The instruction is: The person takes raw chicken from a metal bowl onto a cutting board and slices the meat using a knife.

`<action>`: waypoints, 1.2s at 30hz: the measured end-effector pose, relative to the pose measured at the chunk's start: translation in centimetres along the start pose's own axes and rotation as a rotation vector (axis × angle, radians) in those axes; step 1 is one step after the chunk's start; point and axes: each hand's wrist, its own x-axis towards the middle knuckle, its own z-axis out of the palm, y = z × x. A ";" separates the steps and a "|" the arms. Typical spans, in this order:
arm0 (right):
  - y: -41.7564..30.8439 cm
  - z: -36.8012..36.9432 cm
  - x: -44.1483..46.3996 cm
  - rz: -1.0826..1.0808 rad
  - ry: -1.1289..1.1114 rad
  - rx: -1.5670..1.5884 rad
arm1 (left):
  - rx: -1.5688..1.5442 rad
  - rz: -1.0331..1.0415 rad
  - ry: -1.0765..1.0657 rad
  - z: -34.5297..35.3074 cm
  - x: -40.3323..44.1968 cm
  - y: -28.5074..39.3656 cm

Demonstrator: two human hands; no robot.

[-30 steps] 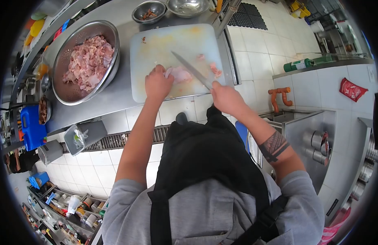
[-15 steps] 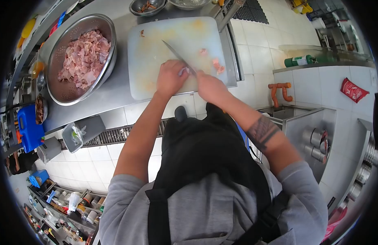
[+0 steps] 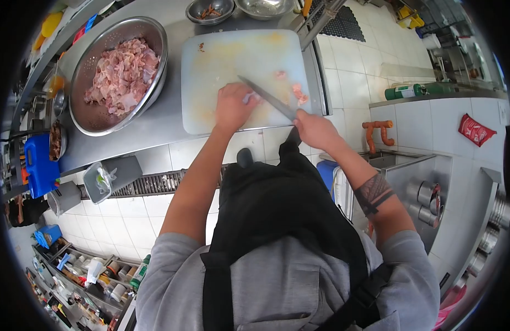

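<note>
My right hand [image 3: 316, 130] is closed round the handle of a kitchen knife [image 3: 270, 99], just beyond the near right edge of the cutting board. The blade points up and left across the white cutting board [image 3: 222, 60], its tip past my left fingers. On the board, my left hand [image 3: 234, 106] has its fingers curled over a small piece of pale pink raw meat [image 3: 248, 98], mostly hidden under them. Beside the blade lie small raw meat scraps [image 3: 300, 95]. Left of the board stands a metal colander [image 3: 75, 113] heaped with raw chicken pieces [image 3: 122, 74].
Two metal bowls stand behind the board, one with brown pieces [image 3: 211, 12] in it. A metal table leg [image 3: 324, 25] rises at the far right corner. Under the counter's front are a grey bin [image 3: 125, 171] and a blue jerrycan [image 3: 41, 165].
My right hand has drawn the knife back to the right and towards me, away from my left fingers. My left hand stays on the meat. The whole view has shifted slightly.
</note>
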 end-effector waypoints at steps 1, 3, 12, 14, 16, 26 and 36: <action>0.2 -0.4 0.4 -0.019 0.050 -0.049 | -0.022 -0.003 -0.018 -0.2 0.1 0.0; -0.5 -0.8 0.5 -0.014 0.071 -0.038 | -0.037 0.004 -0.036 -0.5 0.0 0.1; -3.8 -0.9 -3.4 0.055 -0.096 0.022 | -0.011 0.037 0.007 0.0 -0.3 -0.2; -3.5 0.1 -2.6 0.058 -0.111 0.033 | -0.015 0.053 0.018 0.2 -0.2 -0.2; -4.3 1.0 -0.8 -0.055 0.054 0.136 | -0.017 0.033 -0.013 0.2 0.0 -0.2; -5.5 0.5 9.6 -0.135 0.050 0.032 | -0.006 0.013 -0.062 -0.5 0.2 0.2; -4.1 -3.5 3.4 -0.043 0.209 -0.097 | -0.046 0.033 -0.023 -0.5 -0.2 0.1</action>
